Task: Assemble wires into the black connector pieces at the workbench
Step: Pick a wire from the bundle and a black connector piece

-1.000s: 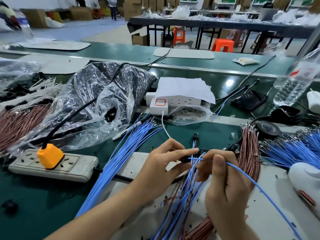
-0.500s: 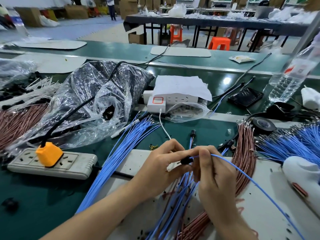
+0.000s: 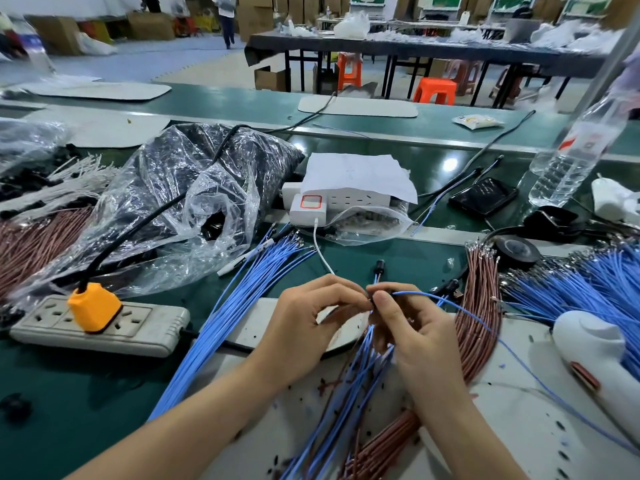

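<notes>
Two hands are seen meeting fingertip to fingertip above the green table [image 3: 69, 393], to the right of the grey power strip [image 3: 104, 327]. A small black connector [image 3: 372, 301] is pinched by the left hand [image 3: 304, 327], while a single blue wire [image 3: 420, 293] is gripped between thumb and forefinger of the right hand [image 3: 415, 337].

Within the last second the gap between the hands has been closed. The wire's tip, earlier held just short of the connector, has been brought up to it, and the connector is now almost hidden between the fingers. Insertion is judged to be under way; whether the terminal has been seated cannot be told.

The wire is thin, smooth-jacketed and springy, and arcs off to the right, away from the power strip. A blue wire bundle [image 3: 235, 320] is fanned out just right of the power strip, with its metal-tipped ends at the far side. Matte brown wires [image 3: 481, 306] are laid further right, beyond the hands. Behind the power strip, a crinkled clear plastic bag [image 3: 180, 209] of dark parts is heaped.
</notes>
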### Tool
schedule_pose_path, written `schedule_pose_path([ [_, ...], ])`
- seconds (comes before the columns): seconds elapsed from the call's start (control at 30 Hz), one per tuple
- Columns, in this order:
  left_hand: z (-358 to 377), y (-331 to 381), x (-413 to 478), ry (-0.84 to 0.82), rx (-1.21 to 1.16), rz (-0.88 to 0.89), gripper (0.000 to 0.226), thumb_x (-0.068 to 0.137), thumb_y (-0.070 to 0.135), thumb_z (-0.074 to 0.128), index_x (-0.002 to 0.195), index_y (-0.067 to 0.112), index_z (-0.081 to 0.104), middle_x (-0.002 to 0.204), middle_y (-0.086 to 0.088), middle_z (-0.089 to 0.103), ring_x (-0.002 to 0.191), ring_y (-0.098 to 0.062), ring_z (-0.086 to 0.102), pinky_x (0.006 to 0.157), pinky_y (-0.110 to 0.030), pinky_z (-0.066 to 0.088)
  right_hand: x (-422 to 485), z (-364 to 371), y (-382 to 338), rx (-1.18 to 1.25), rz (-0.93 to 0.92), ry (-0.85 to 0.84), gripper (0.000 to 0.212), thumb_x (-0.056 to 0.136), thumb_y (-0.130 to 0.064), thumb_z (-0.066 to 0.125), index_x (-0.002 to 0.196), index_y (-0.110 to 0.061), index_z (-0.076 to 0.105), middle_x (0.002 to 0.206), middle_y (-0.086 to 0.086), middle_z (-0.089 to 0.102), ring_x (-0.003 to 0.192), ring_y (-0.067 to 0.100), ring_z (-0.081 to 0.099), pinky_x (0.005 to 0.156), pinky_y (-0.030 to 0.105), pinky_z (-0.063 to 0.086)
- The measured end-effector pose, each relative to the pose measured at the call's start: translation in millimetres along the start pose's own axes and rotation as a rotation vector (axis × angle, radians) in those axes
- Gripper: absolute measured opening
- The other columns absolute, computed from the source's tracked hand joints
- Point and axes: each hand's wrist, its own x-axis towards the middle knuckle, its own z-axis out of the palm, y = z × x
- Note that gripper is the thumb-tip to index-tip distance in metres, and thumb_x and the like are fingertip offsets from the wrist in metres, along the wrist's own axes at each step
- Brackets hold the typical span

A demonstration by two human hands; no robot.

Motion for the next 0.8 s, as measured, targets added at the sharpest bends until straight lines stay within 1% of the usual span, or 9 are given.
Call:
schedule_pose_path([
  [0.13,-6,-2,2,0.194,0.157,-0.102,0.029,0.083,-0.014,0.060,0.094,0.009,0.074,0.096,0.005,0.065,0.091,-0.002,0.061,0.083,-0.013,0.046,11,-12,-7,0.291,0.093,0.200,0.019,0.074,-0.024,0.064,0.081,-0.006,0.063,0.053,0.000,0.056,0.041,0.011,0.048,0.041,0.020,0.043],
  [0.27,-18,-9,9,0.506,0.297,-0.393,0.030,0.090,0.021,0.050,0.117,0.016,0.062,0.111,0.012,0.047,0.115,-0.009,0.044,0.108,-0.038,0.029,29,-47,-19,0.604,0.189,0.490,0.013,0.080,-0.024,0.065,0.079,-0.012,0.060,0.053,-0.004,0.056,0.043,0.005,0.047,0.041,0.015,0.040],
  [0.4,-23,-13,16,0.607,0.285,-0.563,0.047,0.082,0.036,0.044,0.122,0.015,0.054,0.119,0.009,0.035,0.124,-0.015,0.034,0.112,-0.039,0.017,40,-65,-14,0.543,0.202,0.712,0.023,0.094,-0.029,0.057,0.076,-0.016,0.055,0.050,-0.008,0.046,0.038,0.004,0.038,0.040,0.016,0.033],
  [0.5,-20,-13,11,0.523,0.437,-0.498,0.032,0.083,0.030,0.055,0.113,0.019,0.059,0.128,0.004,0.036,0.135,-0.022,0.026,0.115,-0.051,0.005,39,-62,-10,0.356,0.091,0.777,0.022,0.096,-0.024,0.057,0.075,-0.016,0.056,0.056,-0.003,0.047,0.040,0.005,0.040,0.040,0.018,0.035],
  [0.6,-16,-6,8,0.515,0.570,-0.230,0.020,0.083,0.017,0.061,0.103,0.021,0.063,0.145,-0.004,0.029,0.142,-0.021,0.011,0.117,-0.045,-0.004,29,-49,-14,-0.001,-0.194,0.625,0.014,0.093,-0.023,0.060,0.079,-0.025,0.060,0.054,-0.011,0.057,0.046,0.002,0.047,0.045,0.018,0.042],
  [0.63,-12,-3,8,0.486,0.531,-0.082,0.022,0.084,0.017,0.059,0.105,0.017,0.063,0.144,-0.004,0.031,0.141,-0.019,0.017,0.118,-0.040,0.004,24,-42,-14,-0.148,-0.306,0.531,0.011,0.092,-0.026,0.061,0.081,-0.028,0.061,0.058,-0.013,0.059,0.051,0.002,0.051,0.051,0.019,0.045],
  [0.7,-5,3,4,0.273,0.311,0.124,0.029,0.087,0.014,0.057,0.116,0.010,0.056,0.135,-0.006,0.042,0.124,-0.006,0.043,0.108,-0.024,0.030,11,-24,-12,-0.436,-0.524,0.318,0.005,0.089,-0.028,0.062,0.087,-0.024,0.064,0.073,-0.014,0.062,0.064,0.001,0.055,0.064,0.016,0.047],
  [0.77,0,9,-2,0.028,0.112,0.112,0.037,0.089,0.012,0.061,0.125,0.013,0.050,0.121,0.002,0.057,0.097,0.000,0.058,0.086,-0.016,0.045,-3,-6,-3,-0.591,-0.684,0.121,0.016,0.087,-0.024,0.063,0.089,-0.009,0.068,0.079,-0.003,0.064,0.071,0.004,0.056,0.069,0.011,0.045],
  [0.8,1,10,-4,-0.042,0.064,0.085,0.038,0.089,0.011,0.063,0.125,0.015,0.051,0.114,0.009,0.061,0.093,0.002,0.060,0.081,-0.014,0.046,-8,1,0,-0.627,-0.721,0.063,0.019,0.086,-0.023,0.064,0.089,-0.005,0.068,0.079,0.001,0.064,0.072,0.006,0.056,0.069,0.011,0.044],
])
